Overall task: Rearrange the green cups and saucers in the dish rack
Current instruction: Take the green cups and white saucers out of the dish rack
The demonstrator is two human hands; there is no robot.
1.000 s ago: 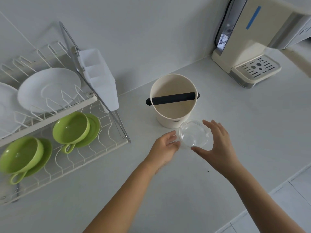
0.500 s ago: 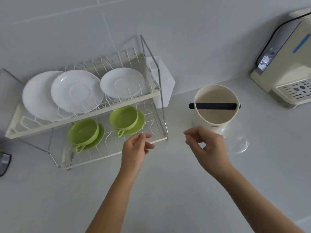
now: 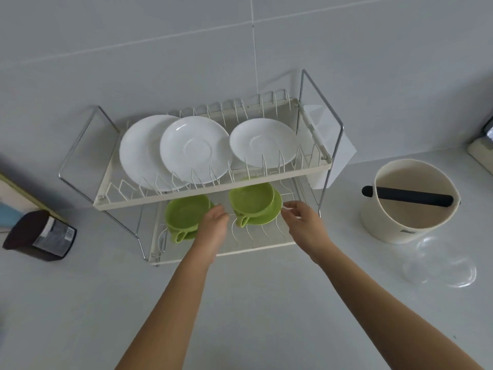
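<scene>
A white two-tier wire dish rack (image 3: 266, 173) stands against the tiled wall. On its lower tier sit two green cups, each on a green saucer: the left cup (image 3: 185, 213) with its saucer mostly hidden beneath it, and the right cup (image 3: 250, 200) on its saucer (image 3: 277, 206). My left hand (image 3: 214, 225) reaches between the two cups, fingers apart, holding nothing. My right hand (image 3: 304, 222) hovers just right of the right saucer, fingers loosely spread, empty.
Three white plates (image 3: 193, 149) lean in the upper tier. A cream tub with a black bar (image 3: 410, 201) stands to the right, with a clear lid (image 3: 440, 265) on the counter in front of it. A dark box (image 3: 40, 236) lies at the left.
Both hands left the clear lid on the counter and moved left and forward to the rack's lower tier. The view swung left, bringing the whole rack into sight.
</scene>
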